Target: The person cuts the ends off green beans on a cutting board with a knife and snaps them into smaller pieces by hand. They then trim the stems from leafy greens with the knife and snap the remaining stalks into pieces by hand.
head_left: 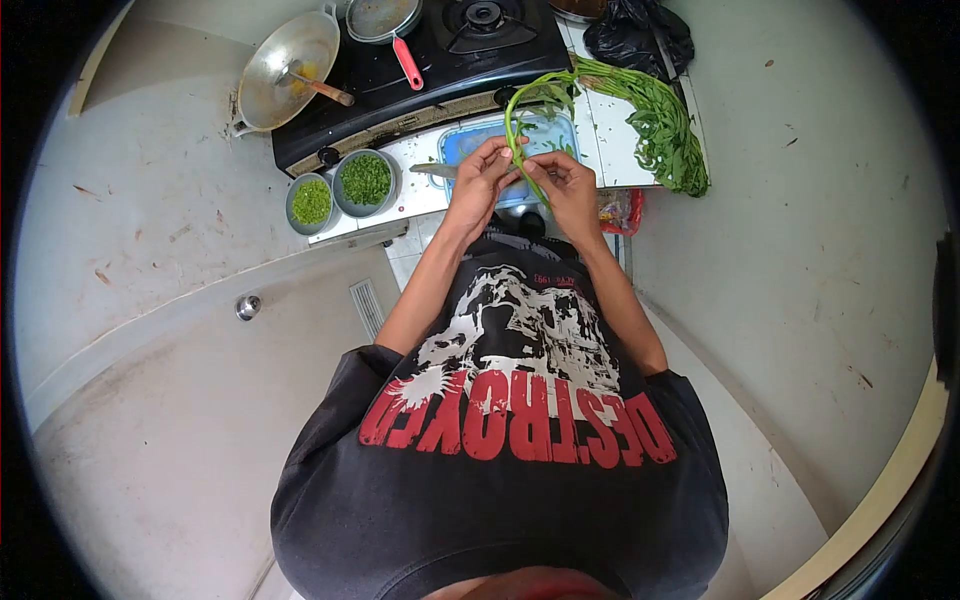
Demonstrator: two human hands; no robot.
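Observation:
Both hands meet over a blue tray (pixel 456 143) on the tiled counter. A long green leafy stem (pixel 511 110) curves up from between them. My left hand (pixel 481 178) has its fingers closed on the stem, and a knife (pixel 432 170) juts out to the left beneath that hand; whether the hand also grips it is unclear. With thumb and fingers pinched, my right hand (pixel 563 190) holds the lower end of the stem. Small bits of green leaf lie in the tray behind the hands.
Two bowls of chopped greens (pixel 365 180) (pixel 311 202) stand at the left. Behind are a black stove (pixel 440 75), a wok (pixel 275 85) and a red-handled strainer (pixel 407 62). A leafy bunch (pixel 668 130) and a black plastic bag (pixel 635 38) lie at the right.

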